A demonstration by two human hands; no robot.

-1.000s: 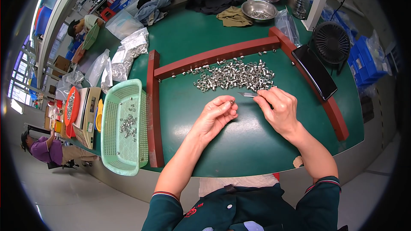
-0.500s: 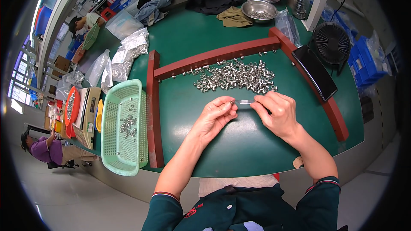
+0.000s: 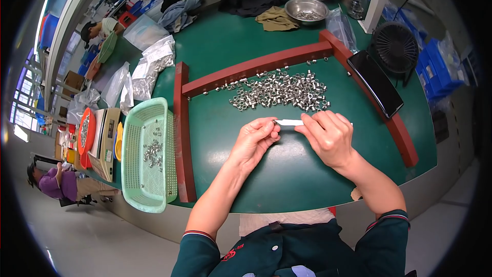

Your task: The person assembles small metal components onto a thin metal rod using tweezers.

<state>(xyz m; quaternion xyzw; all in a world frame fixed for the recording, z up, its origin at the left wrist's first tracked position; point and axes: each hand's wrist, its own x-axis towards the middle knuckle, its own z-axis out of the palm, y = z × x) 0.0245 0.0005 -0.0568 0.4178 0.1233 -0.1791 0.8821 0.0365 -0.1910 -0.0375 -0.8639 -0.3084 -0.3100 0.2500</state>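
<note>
My left hand (image 3: 256, 137) pinches a small metal sleeve between thumb and fingertips, mostly hidden by them. From the right, my right hand (image 3: 329, 137) grips a slim, flat, pale blade-like tool (image 3: 290, 122). Its tip meets the sleeve at my left fingertips, and its far end shows a little past my right knuckles. Both hands are above the green table, just in front of a pile of small shiny metal sleeves (image 3: 279, 91). To the left stands a mint-green plastic basket (image 3: 134, 166) with some of the small metal parts in it.
A dark red frame (image 3: 256, 68) bounds the pile on three sides. A black phone (image 3: 375, 84) lies on its right bar, beside a black fan (image 3: 394, 48). Farther back are a metal bowl (image 3: 297, 3) and bagged parts (image 3: 151, 69). A scale (image 3: 106, 143) stands left of the basket.
The blade-like tool has turned, showing a broader, brighter face, and its rear end now shows past my right hand. My left hand keeps its pinch. The view has shifted slightly.
</note>
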